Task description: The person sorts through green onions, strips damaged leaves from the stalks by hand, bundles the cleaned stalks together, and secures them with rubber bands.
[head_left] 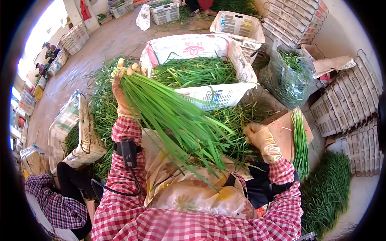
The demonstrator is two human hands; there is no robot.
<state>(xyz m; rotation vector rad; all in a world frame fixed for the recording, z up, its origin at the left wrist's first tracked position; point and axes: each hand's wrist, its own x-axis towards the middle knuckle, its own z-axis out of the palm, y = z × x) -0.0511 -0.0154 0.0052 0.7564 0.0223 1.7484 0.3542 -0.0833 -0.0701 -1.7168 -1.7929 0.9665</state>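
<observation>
My left hand, in a tan glove, is closed round the stem end of a large bunch of long green leaves. The bunch's pale ends stick out above the fingers, and its leaves hang down to the right over my lap. My right hand, also gloved, has its fingers curled together beside loose greens; whatever they hold is too small to make out. Ahead, a white crate lined with a printed sack contains more cut leaves. A small bundle lies on a cardboard piece at the right.
Loose leaves cover the floor left of the crate. A tilted crate stands at the left, near a seated co-worker's checked sleeve. A plastic bag of greens, stacked crates and a green heap are on the right.
</observation>
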